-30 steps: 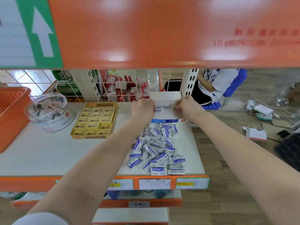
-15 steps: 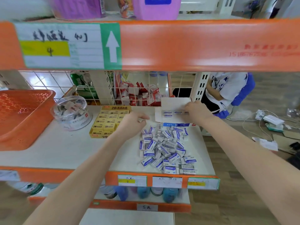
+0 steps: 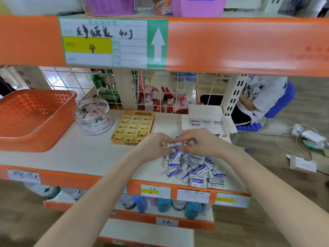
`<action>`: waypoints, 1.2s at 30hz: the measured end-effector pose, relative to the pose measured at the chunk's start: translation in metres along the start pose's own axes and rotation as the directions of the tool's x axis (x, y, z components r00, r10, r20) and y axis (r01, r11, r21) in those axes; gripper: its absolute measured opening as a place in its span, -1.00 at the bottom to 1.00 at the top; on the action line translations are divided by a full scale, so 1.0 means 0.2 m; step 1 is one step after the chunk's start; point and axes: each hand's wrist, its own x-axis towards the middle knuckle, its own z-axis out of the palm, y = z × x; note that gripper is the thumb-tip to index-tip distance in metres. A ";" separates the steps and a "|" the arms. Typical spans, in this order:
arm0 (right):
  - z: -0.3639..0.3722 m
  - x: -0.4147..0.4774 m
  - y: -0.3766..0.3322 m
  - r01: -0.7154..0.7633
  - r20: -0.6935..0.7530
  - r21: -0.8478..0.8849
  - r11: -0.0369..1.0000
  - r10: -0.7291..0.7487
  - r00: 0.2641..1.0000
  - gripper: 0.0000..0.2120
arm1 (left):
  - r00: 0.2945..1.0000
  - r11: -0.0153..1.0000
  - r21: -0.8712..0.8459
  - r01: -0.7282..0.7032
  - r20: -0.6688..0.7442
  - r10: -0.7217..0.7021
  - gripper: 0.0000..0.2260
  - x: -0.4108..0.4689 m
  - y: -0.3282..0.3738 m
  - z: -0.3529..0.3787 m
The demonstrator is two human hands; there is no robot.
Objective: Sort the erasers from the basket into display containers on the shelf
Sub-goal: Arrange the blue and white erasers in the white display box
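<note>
A heap of blue-and-white erasers [image 3: 193,169] lies on the white shelf [image 3: 85,157] near its front right. My left hand [image 3: 154,146] and my right hand [image 3: 197,141] meet over the heap's far end, each pinching erasers from it. Behind them a flat white display box [image 3: 204,128] holds a short row of three erasers [image 3: 206,121]. A yellow box of 2B erasers [image 3: 134,128] sits to its left. A clear round tub of erasers [image 3: 93,116] stands further left. The orange basket [image 3: 33,120] is at the far left.
An orange shelf beam [image 3: 231,47] with a price label hangs overhead. A wire grid [image 3: 160,97] backs the shelf, red-and-white packs behind it. A seated person [image 3: 260,97] is at the right, with cables and boxes on the floor. Bottles stand on the lower shelf.
Both hands pulled back from the white display box to the far end of the eraser heap and now pinch erasers. The camera tilted up, showing the upper shelf label.
</note>
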 end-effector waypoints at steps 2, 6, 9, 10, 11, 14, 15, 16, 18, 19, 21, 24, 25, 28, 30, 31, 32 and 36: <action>0.01 -0.01 -0.01 0.024 0.068 -0.003 1.000 -0.024 0.997 -0.66 | 1.000 1.000 0.004 -0.017 -0.013 0.017 -0.63 -0.01 0.00 0.00; 0.06 -0.03 0.00 0.075 0.092 -0.058 0.995 -0.070 0.993 -0.74 | 0.998 0.998 -0.007 -0.055 -0.044 0.055 -0.66 -0.02 -0.01 0.02; 0.06 -0.02 0.01 0.068 0.023 -0.072 0.995 -0.066 0.998 -0.82 | 0.995 0.998 -0.033 -0.047 -0.094 0.044 -0.79 -0.03 -0.03 0.04; 0.05 -0.02 0.02 0.061 -0.008 -0.074 0.995 -0.062 0.998 -0.85 | 0.994 0.998 -0.042 -0.047 -0.105 0.042 -0.81 -0.03 -0.03 0.05; 0.04 -0.02 0.02 0.057 -0.034 -0.074 0.996 -0.059 0.998 -0.88 | 0.993 0.997 -0.058 -0.048 -0.115 0.041 -0.83 -0.03 -0.04 0.05; 0.02 -0.04 0.04 0.032 -0.042 -0.040 0.999 -0.034 0.999 -0.89 | 0.991 0.994 -0.099 -0.034 -0.129 0.021 -0.83 -0.04 -0.06 0.06; 0.01 -0.05 0.04 0.020 -0.040 -0.012 1.000 -0.020 0.999 -0.89 | 0.991 0.994 -0.109 -0.029 -0.132 0.015 -0.82 -0.04 -0.07 0.07; 0.01 -0.07 0.04 0.013 -0.046 0.014 1.000 -0.013 0.999 -0.87 | 0.990 0.992 -0.120 -0.030 -0.137 0.013 -0.82 -0.04 -0.07 0.06; 0.01 -0.08 0.05 0.013 -0.073 0.024 1.000 -0.012 0.997 -0.85 | 0.988 0.986 -0.164 -0.043 -0.156 0.017 -0.81 -0.03 -0.08 0.06; 0.01 -0.08 0.05 0.015 -0.086 0.008 1.000 -0.014 0.996 -0.86 | 0.985 0.978 -0.201 -0.054 -0.169 0.019 -0.80 -0.03 -0.09 0.06; 0.01 -0.09 0.05 0.018 -0.118 0.013 1.000 -0.017 0.993 -0.85 | 0.980 0.957 -0.280 -0.077 -0.198 0.021 -0.78 -0.03 -0.08 0.05; 0.02 -0.09 0.05 0.034 -0.169 0.156 0.987 -0.008 0.986 -0.79 | 0.977 0.920 -0.378 -0.108 -0.212 0.027 -0.76 -0.03 -0.06 0.03; 0.02 -0.10 0.05 0.037 -0.194 0.202 0.979 0.003 0.981 -0.74 | 0.976 0.912 -0.393 -0.117 -0.215 0.033 -0.75 -0.02 -0.05 0.03; -0.01 -0.11 0.07 0.005 -0.272 0.298 0.955 0.080 0.959 -0.63 | 0.971 0.883 -0.439 -0.165 -0.231 0.066 -0.70 -0.02 -0.02 0.03; -0.04 -0.13 0.08 0.004 -0.310 0.306 0.952 0.095 0.946 -0.63 | 0.968 0.871 -0.454 -0.187 -0.235 0.085 -0.68 -0.02 0.00 0.04; -0.06 -0.14 0.09 0.013 -0.330 0.294 0.956 0.089 0.940 -0.62 | 0.968 0.866 -0.461 -0.194 -0.233 0.093 -0.68 -0.01 0.01 0.05; -0.07 -0.15 0.09 0.019 -0.345 0.281 0.960 0.082 0.935 -0.62 | 0.968 0.859 -0.471 -0.199 -0.228 0.100 -0.67 -0.01 0.03 0.05; -0.07 -0.18 0.12 0.005 -0.312 0.255 0.967 0.077 0.947 -0.65 | 0.972 0.842 -0.498 -0.208 -0.198 0.123 -0.66 0.02 0.08 0.11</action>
